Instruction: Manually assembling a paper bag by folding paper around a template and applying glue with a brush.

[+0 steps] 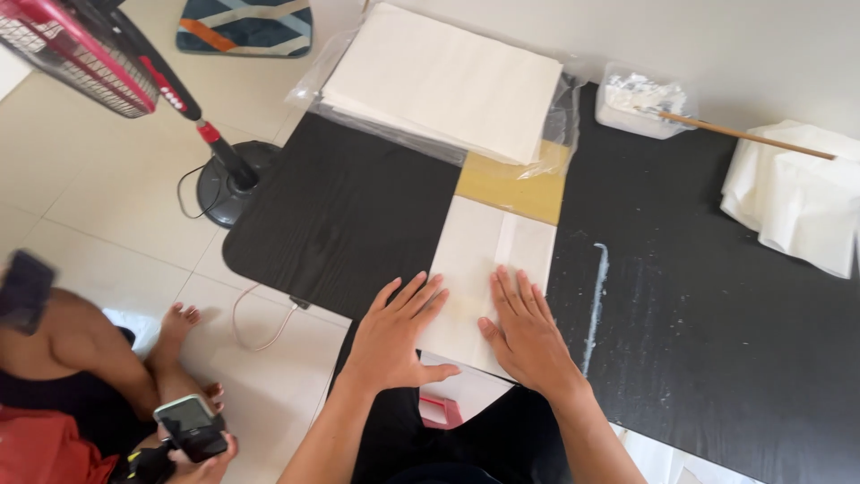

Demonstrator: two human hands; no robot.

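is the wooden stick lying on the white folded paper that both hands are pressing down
No, the wooden stick rests in the clear tub at the table's far edge, well away from that white folded paper.

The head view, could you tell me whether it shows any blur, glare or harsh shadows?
Head view: even, soft daylight; both hands, left hand and right hand, sharp on the white folded paper sheet; only the dark blurred object at the left edge is smeared; mild sheen on the clear plastic wrapping; edges slightly bowed.
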